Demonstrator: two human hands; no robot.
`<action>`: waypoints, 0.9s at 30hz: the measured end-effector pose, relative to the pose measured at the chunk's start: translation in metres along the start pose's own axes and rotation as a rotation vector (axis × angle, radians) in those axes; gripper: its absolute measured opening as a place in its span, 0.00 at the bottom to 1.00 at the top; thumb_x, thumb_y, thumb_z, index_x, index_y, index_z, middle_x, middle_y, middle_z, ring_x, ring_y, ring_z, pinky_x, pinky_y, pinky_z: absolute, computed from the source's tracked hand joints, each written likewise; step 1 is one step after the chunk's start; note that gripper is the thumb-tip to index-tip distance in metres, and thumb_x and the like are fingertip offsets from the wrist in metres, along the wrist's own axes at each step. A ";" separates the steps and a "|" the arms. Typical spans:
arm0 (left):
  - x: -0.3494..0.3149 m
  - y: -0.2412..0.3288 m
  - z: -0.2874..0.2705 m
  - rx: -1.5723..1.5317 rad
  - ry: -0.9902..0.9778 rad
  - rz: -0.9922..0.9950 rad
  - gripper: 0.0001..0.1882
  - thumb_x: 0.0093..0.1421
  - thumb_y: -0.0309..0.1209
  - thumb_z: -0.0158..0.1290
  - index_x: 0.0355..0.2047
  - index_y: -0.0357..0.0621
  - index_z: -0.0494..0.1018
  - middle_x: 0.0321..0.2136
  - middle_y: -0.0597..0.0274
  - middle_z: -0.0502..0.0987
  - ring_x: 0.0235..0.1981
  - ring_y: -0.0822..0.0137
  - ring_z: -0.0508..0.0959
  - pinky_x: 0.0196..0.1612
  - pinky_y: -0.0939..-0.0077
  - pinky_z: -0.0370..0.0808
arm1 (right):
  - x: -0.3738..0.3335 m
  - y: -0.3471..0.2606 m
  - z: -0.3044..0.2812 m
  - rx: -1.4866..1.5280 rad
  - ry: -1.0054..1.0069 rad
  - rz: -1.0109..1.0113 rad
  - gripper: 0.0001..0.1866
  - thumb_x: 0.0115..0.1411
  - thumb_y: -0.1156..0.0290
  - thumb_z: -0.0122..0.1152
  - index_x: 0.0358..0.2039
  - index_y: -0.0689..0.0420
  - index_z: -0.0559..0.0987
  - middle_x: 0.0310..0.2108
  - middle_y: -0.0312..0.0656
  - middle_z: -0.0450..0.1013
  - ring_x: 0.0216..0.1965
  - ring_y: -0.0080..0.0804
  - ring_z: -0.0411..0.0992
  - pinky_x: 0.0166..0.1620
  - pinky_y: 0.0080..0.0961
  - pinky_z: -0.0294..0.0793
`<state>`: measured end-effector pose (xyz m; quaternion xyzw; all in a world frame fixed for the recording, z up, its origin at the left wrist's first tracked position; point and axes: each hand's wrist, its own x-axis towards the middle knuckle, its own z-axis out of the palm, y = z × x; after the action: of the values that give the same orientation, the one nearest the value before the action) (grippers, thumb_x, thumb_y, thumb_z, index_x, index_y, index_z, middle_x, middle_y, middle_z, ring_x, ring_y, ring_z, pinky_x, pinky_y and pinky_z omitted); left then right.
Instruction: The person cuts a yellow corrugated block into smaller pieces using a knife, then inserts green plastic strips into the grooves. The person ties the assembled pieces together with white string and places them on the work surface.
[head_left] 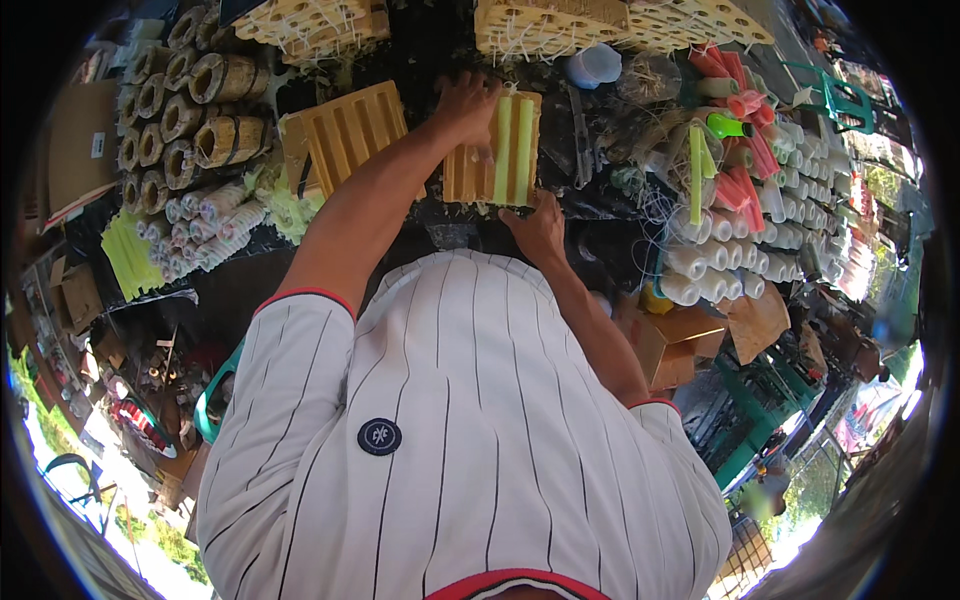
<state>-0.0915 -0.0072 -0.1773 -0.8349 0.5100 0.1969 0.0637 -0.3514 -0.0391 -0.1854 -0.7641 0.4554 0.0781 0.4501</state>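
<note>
In front of me lies a yellowish grooved block (470, 180) with two pale yellow-green sticks (525, 150) set lengthwise in its grooves. My left hand (467, 112) grips the block at its far left side, fingers bent over the far edge and thumb down on top. My right hand (540, 228) holds the near right corner, thumb under the near edge and a finger at the side; its other fingers are partly hidden. Left of it, partly behind my left forearm, a second grooved block (352, 135) lies tilted, its channels bare.
Thick hollow bamboo-like tubes (215, 78) and bundled pale rolls (215, 225) are stacked at left. Blocks with holes and white strings (550, 25) line the far side, near a whitish cup (594, 66). At right are many white rolls (715, 258), pink pieces (740, 190) and a green bottle (728, 126).
</note>
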 end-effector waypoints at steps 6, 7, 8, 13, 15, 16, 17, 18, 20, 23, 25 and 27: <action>-0.009 -0.014 -0.052 -0.147 -0.033 0.118 0.50 0.38 0.50 0.79 0.58 0.41 0.70 0.51 0.47 0.78 0.53 0.46 0.79 0.54 0.47 0.77 | 0.002 0.002 0.003 0.859 -0.084 0.336 0.29 0.59 0.68 0.76 0.54 0.71 0.75 0.41 0.49 0.78 0.41 0.31 0.78 0.43 0.27 0.79; -0.019 -0.014 -0.074 -0.195 -0.075 0.151 0.42 0.42 0.47 0.77 0.53 0.40 0.72 0.49 0.48 0.79 0.50 0.46 0.81 0.51 0.48 0.78 | 0.005 0.012 0.005 0.897 -0.104 0.280 0.28 0.59 0.68 0.76 0.54 0.71 0.75 0.42 0.50 0.78 0.43 0.32 0.78 0.45 0.27 0.79; -0.033 -0.013 -0.087 -0.245 -0.122 0.181 0.35 0.46 0.44 0.76 0.48 0.38 0.74 0.46 0.49 0.80 0.47 0.46 0.83 0.49 0.50 0.79 | 0.005 0.018 0.007 0.932 -0.128 0.226 0.28 0.59 0.68 0.76 0.54 0.71 0.75 0.42 0.50 0.79 0.44 0.33 0.79 0.46 0.28 0.79; -0.098 0.001 -0.100 -0.408 0.148 0.236 0.25 0.49 0.34 0.72 0.44 0.38 0.74 0.40 0.50 0.79 0.42 0.43 0.82 0.46 0.51 0.79 | 0.022 -0.019 -0.012 0.312 0.133 -0.120 0.31 0.59 0.67 0.76 0.57 0.70 0.75 0.50 0.57 0.78 0.51 0.46 0.79 0.52 0.38 0.79; -0.110 0.008 -0.092 -0.440 0.223 0.222 0.24 0.51 0.32 0.71 0.44 0.37 0.74 0.39 0.49 0.77 0.43 0.42 0.81 0.46 0.51 0.78 | 0.031 -0.026 -0.012 0.149 0.238 -0.301 0.30 0.60 0.66 0.75 0.57 0.69 0.76 0.52 0.57 0.79 0.51 0.50 0.80 0.53 0.41 0.79; -0.113 0.009 -0.089 -0.454 0.258 0.223 0.23 0.52 0.32 0.70 0.45 0.37 0.74 0.39 0.48 0.76 0.43 0.42 0.81 0.46 0.51 0.78 | 0.036 -0.033 -0.012 0.160 0.275 -0.391 0.29 0.60 0.66 0.74 0.57 0.67 0.76 0.52 0.56 0.79 0.51 0.52 0.80 0.52 0.42 0.78; -0.115 0.009 -0.087 -0.468 0.293 0.224 0.23 0.54 0.31 0.70 0.45 0.36 0.74 0.39 0.47 0.75 0.43 0.43 0.80 0.46 0.51 0.77 | 0.039 -0.038 -0.012 0.170 0.312 -0.481 0.28 0.61 0.65 0.73 0.57 0.66 0.77 0.52 0.55 0.80 0.50 0.53 0.80 0.52 0.44 0.78; -0.116 0.009 -0.086 -0.472 0.297 0.200 0.23 0.54 0.31 0.70 0.46 0.36 0.73 0.39 0.45 0.77 0.43 0.42 0.81 0.46 0.51 0.77 | 0.040 -0.043 -0.012 0.134 0.363 -0.504 0.27 0.61 0.66 0.73 0.57 0.65 0.77 0.52 0.55 0.80 0.50 0.54 0.80 0.52 0.44 0.78; -0.123 0.016 -0.087 -0.484 0.298 0.144 0.23 0.56 0.30 0.69 0.48 0.35 0.73 0.38 0.43 0.79 0.43 0.41 0.82 0.45 0.51 0.77 | 0.040 -0.042 -0.007 0.059 0.455 -0.545 0.25 0.60 0.68 0.72 0.56 0.64 0.78 0.51 0.54 0.80 0.50 0.56 0.79 0.53 0.44 0.77; -0.122 0.021 -0.097 -0.589 0.054 0.089 0.22 0.58 0.31 0.67 0.48 0.34 0.73 0.36 0.38 0.82 0.42 0.39 0.83 0.44 0.50 0.78 | 0.036 -0.036 -0.008 -0.090 0.561 -0.655 0.22 0.59 0.70 0.71 0.53 0.64 0.79 0.49 0.53 0.81 0.49 0.57 0.79 0.53 0.45 0.77; -0.120 0.025 -0.092 -0.486 0.047 0.076 0.22 0.59 0.31 0.66 0.49 0.34 0.73 0.33 0.36 0.83 0.40 0.38 0.84 0.43 0.49 0.79 | 0.028 -0.033 -0.007 -0.153 0.622 -0.696 0.20 0.59 0.72 0.72 0.50 0.63 0.80 0.48 0.52 0.81 0.49 0.56 0.79 0.53 0.45 0.77; -0.118 0.029 -0.086 -0.426 0.063 0.074 0.21 0.60 0.31 0.65 0.49 0.33 0.73 0.32 0.35 0.83 0.39 0.37 0.84 0.42 0.49 0.79 | 0.022 -0.031 -0.008 -0.133 0.625 -0.718 0.18 0.58 0.73 0.71 0.48 0.63 0.80 0.48 0.52 0.81 0.50 0.55 0.78 0.53 0.45 0.76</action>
<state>-0.1413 0.0503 -0.0499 -0.8161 0.4888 0.2760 -0.1373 -0.3167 -0.0535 -0.1733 -0.8871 0.2701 -0.2868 0.2406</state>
